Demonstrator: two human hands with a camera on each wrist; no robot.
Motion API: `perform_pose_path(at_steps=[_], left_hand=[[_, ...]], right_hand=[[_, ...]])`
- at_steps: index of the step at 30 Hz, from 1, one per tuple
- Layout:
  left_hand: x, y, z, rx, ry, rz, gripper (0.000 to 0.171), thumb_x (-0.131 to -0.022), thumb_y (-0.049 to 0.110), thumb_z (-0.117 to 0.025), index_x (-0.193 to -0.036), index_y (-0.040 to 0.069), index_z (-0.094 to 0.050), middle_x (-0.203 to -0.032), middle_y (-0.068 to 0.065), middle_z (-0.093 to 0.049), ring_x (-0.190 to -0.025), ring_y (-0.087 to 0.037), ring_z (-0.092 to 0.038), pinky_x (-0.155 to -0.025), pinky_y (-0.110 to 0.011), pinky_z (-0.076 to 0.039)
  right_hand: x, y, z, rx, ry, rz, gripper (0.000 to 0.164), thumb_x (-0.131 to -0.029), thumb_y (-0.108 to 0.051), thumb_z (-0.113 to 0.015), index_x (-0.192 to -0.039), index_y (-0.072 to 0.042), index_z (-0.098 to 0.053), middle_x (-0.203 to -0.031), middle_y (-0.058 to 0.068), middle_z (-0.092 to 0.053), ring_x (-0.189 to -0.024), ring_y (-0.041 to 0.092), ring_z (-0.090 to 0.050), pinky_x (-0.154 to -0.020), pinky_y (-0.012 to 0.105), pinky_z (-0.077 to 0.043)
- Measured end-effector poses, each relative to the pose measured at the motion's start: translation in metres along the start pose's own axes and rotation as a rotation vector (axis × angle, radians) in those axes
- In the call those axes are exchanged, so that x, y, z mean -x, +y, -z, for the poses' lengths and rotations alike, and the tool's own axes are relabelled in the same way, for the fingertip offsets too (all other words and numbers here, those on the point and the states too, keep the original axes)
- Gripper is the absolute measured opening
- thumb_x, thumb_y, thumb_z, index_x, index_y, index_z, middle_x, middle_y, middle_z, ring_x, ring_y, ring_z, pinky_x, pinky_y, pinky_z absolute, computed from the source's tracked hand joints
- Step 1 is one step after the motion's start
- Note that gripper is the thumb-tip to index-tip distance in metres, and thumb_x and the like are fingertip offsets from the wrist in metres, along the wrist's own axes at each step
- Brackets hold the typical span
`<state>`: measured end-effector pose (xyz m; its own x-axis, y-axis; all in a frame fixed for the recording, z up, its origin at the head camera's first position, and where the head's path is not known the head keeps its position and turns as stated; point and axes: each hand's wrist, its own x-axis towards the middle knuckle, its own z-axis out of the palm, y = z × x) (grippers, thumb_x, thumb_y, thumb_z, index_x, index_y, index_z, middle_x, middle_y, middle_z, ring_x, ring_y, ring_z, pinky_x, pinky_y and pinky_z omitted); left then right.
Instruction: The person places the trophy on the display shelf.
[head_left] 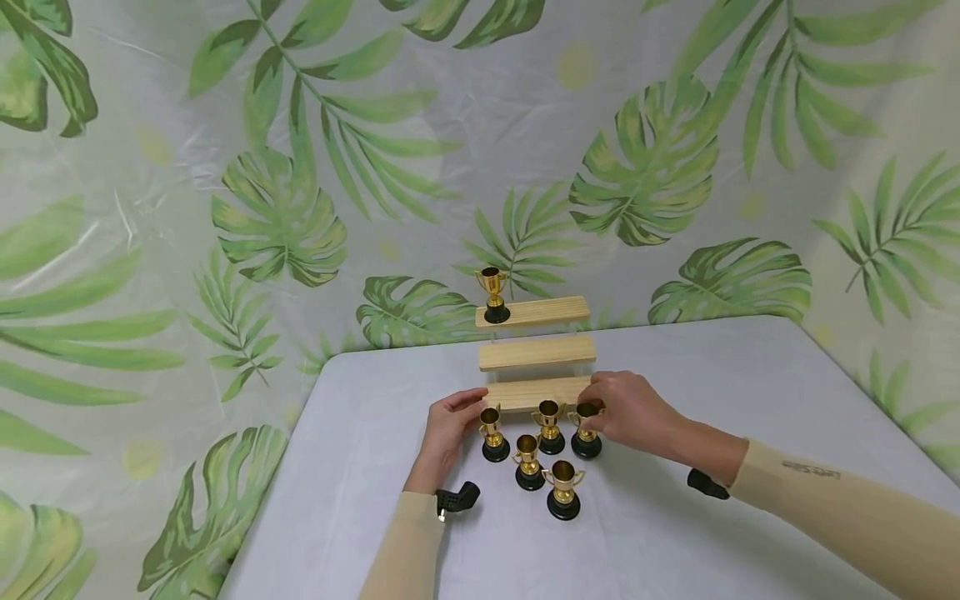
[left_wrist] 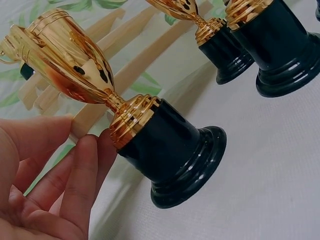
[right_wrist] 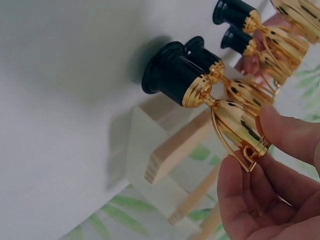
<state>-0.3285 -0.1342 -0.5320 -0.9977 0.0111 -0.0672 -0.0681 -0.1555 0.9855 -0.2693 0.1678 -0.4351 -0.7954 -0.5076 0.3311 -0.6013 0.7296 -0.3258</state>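
My right hand [head_left: 628,408] pinches a small gold trophy cup [right_wrist: 240,122] by its bowl and handle, thumb on one side and fingers on the other. Its black base [head_left: 587,446] stands close over the table. My left hand [head_left: 444,433] reaches to the left end of the bottom plank of a three-tier wooden display shelf [head_left: 536,393], thumb and fingers pinching that plank end [left_wrist: 85,120]. Right beside those fingers is another gold trophy [left_wrist: 135,115]. Between my hands stand several more matching trophies [head_left: 528,462], upright in front of the shelf.
One trophy [head_left: 492,293] stands on the left end of the top plank [head_left: 551,311]. The middle plank [head_left: 536,353] lies below it. A white cloth covers the table [head_left: 675,533]. Behind hangs a leaf-patterned curtain [head_left: 510,125].
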Motion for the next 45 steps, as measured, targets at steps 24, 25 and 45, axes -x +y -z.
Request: perform_pose_path(at_steps=[24,25,45], left_hand=[[-0.002,0.004,0.003,-0.001,-0.034,0.042,0.034,-0.090,-0.002,-0.071,-0.124,-0.005,-0.068,-0.118,-0.015,-0.071,-0.101,-0.015,-0.068,-0.085,-0.028,-0.056],[-0.001,0.004,0.003,-0.002,-0.030,0.039,0.033,-0.090,-0.001,-0.071,-0.123,-0.005,-0.069,-0.118,-0.015,-0.071,-0.101,-0.015,-0.068,-0.085,-0.028,-0.056],[-0.002,-0.001,0.002,0.005,-0.009,0.006,0.031,-0.090,0.002,-0.074,-0.120,0.000,-0.072,-0.120,-0.014,-0.071,-0.104,-0.018,-0.068,-0.084,-0.028,-0.056]], right_hand=[[-0.009,-0.008,0.037,0.022,0.041,0.030,0.023,-0.074,-0.011,-0.090,-0.094,-0.007,-0.079,-0.079,-0.005,-0.059,-0.064,0.005,-0.052,-0.055,0.025,-0.046],[-0.010,-0.008,0.039,0.022,0.041,0.030,0.023,-0.074,-0.011,-0.090,-0.094,-0.007,-0.079,-0.078,-0.005,-0.059,-0.064,0.005,-0.052,-0.054,0.025,-0.046],[-0.043,-0.021,0.065,0.081,0.096,0.066,0.019,-0.079,-0.015,-0.088,-0.094,-0.008,-0.079,-0.077,-0.004,-0.058,-0.065,0.008,-0.052,-0.056,0.029,-0.046]])
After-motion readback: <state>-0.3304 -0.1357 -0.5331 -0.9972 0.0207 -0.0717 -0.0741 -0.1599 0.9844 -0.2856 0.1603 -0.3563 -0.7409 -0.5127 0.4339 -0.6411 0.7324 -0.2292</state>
